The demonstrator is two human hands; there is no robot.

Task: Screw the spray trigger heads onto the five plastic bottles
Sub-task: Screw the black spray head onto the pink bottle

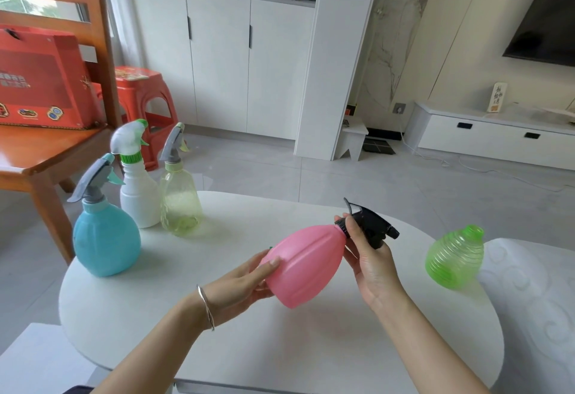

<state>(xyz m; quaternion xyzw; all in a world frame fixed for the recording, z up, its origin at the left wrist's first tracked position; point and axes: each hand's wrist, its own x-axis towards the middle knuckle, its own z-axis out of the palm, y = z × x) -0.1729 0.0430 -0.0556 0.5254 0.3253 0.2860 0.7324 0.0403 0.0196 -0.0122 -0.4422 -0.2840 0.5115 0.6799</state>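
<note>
Both forearms reach in from the bottom edge, and the left hand (245,281), with a thin bracelet (207,306) at its wrist, is wrapped around the wide base of the pink bottle (306,264), holding it tilted with its neck pointing up and to the right, clear of the table (155,315). At that neck the right hand (368,261) is closed on the black trigger head (371,225), fingers at the collar where it meets the bottle. How far the thread has gone cannot be told from this view, but the head sits on the neck, so the step in hand looks like screwing the fourth head home.

Well apart to the right, the green ribbed bottle (454,258) stands near the table's edge with its mouth bare; no spare head for it is in view. At the far left of the table stand three bottles with heads already on: the blue bottle (105,238) nearest, the white bottle (140,194) behind it, and the pale yellow bottle (180,203) just beside that one.

Judging from this, three of five are done. The next move calls for the left hand to hold the pink bottle steady while the right turns the collar until snug, then setting it upright and finding a head for the green one.
</note>
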